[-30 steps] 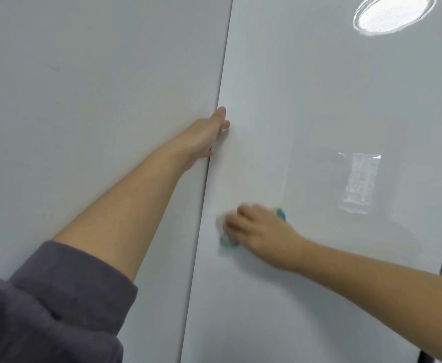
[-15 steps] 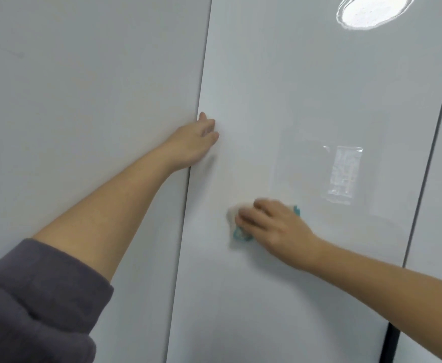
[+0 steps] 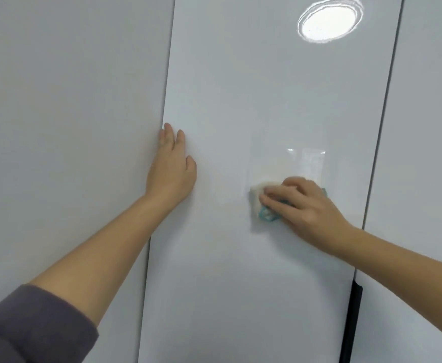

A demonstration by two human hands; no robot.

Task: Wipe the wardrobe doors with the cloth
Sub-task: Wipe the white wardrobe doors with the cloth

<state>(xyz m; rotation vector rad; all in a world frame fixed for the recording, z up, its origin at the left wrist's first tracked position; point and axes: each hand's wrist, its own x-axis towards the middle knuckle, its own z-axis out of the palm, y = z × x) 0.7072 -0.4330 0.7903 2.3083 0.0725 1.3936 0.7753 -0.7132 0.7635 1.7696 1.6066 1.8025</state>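
The glossy white wardrobe door [image 3: 240, 87] fills the middle of the view. My right hand [image 3: 303, 205] holds a bunched white and teal cloth [image 3: 260, 197] against the door at mid height, right of centre, with its fingers bent over the wad. The cloth sticks out past my fingertips on the left, and a teal bit shows behind the hand. My left hand [image 3: 171, 166] lies flat on the same door just inside its left edge, fingers straight and pointing up.
A matt white door [image 3: 70, 127] stands to the left and another white door [image 3: 424, 127] to the right, with dark gaps between them. A black handle strip [image 3: 352, 323] runs down the right gap at the bottom. A ceiling lamp is reflected at the top.
My right hand has slid the cloth to the right across the door. My left hand has left the door's edge and now lies flat on its face.
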